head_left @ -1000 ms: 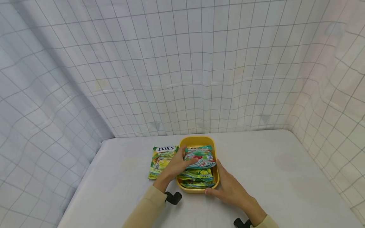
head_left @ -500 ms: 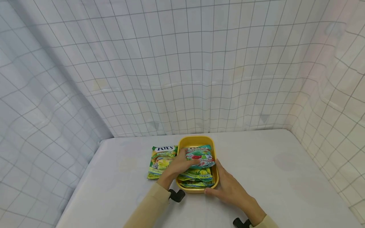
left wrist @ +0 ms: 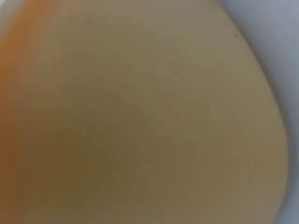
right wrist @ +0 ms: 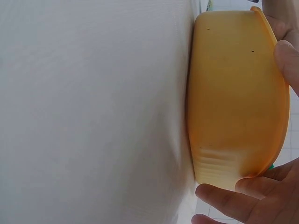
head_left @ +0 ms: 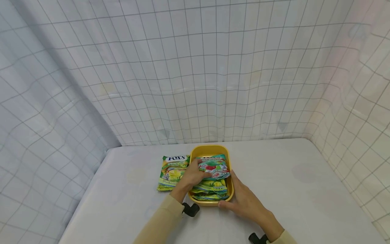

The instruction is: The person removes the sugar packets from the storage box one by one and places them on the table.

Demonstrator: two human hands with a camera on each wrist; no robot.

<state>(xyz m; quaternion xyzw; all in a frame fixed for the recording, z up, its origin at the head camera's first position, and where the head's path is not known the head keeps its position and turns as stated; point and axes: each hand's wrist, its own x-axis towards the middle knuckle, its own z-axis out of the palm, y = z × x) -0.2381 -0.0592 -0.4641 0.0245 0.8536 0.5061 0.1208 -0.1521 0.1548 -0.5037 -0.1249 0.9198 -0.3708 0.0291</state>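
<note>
A yellow plastic container stands on the table with several candy packets in it. On top lies a teal Fox's packet; yellow-green packets show below it. My left hand reaches over the container's left rim and holds the teal packet by its left part, the thumb lying across it. Its other fingers are mostly hidden. My right hand grips the container's front right corner. In the right wrist view its thumb and fingers are spread along the container's rim and wall.
A Fox's Spring Tea packet lies flat to the left of the container, partly behind the left hand. White table extends on both sides, with a white checked curtain behind. Blurred beige and orange surfaces fill the left wrist view.
My left hand and forearm have shifted slightly to the right, with the thumb still over the teal packet. The right hand and the container have hardly moved.
</note>
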